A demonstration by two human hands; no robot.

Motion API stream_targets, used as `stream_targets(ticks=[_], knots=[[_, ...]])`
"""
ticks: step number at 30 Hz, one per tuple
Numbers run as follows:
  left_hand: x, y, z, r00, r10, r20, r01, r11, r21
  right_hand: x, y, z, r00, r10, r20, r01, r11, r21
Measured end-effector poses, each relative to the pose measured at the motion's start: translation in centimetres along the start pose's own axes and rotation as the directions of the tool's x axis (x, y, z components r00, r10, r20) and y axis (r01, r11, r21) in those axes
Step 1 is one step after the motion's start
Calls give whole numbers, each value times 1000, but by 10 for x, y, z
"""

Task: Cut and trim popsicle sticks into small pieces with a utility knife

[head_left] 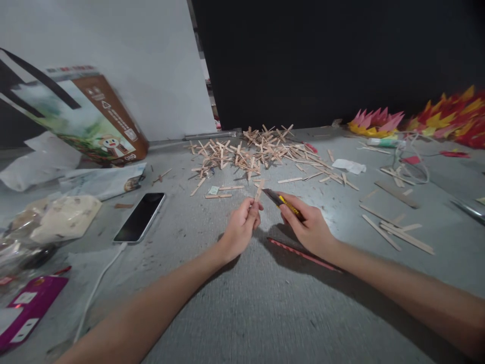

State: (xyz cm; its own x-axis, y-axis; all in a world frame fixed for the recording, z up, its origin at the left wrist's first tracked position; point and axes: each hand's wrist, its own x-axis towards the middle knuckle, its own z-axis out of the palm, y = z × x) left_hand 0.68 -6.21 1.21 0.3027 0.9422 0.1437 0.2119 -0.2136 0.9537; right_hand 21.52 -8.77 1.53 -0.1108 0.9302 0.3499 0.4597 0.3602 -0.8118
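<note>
Near the middle of the grey table, my left hand [242, 227] pinches a small wooden craft stick [259, 189] that points upward and away from me. My right hand [308, 222] is closed around a black and yellow utility knife [290, 205]. The knife's dark tip [270, 194] is close to the stick; whether they touch I cannot tell. Beneath my right hand lies a red patterned pencil [299, 252]. Beyond both hands spreads a heap of crossed wooden stick pieces [242, 154], with several loose sticks [225, 195] in front of it.
To the left are a phone [140, 217] on a white cable [99, 283], a printed shopping bag [102, 119], plastic packets [64, 220] and a purple power strip [32, 308]. On the right lie more sticks [407, 235], a glue tube [382, 143] and folded-paper pieces [377, 123].
</note>
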Motion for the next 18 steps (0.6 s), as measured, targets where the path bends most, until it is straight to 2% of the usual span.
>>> stream_targets(ticks=[5,8,12,18], knots=[[-2,-2,-3,998,54,-27,-49,984,170,-6,-6,0,994,-76,78,87,984,-153],[-4,-4,-3,996,67,-52,-52,966,252,-6,-6,1,988,-134,79,147,970,-191],[-5,-5,-2,995,82,-63,-60,956,288,-6,-4,3,981,-183,67,192,965,-178],[-5,-5,-2,995,85,-53,-65,948,311,-6,-6,3,982,-177,73,188,963,-192]])
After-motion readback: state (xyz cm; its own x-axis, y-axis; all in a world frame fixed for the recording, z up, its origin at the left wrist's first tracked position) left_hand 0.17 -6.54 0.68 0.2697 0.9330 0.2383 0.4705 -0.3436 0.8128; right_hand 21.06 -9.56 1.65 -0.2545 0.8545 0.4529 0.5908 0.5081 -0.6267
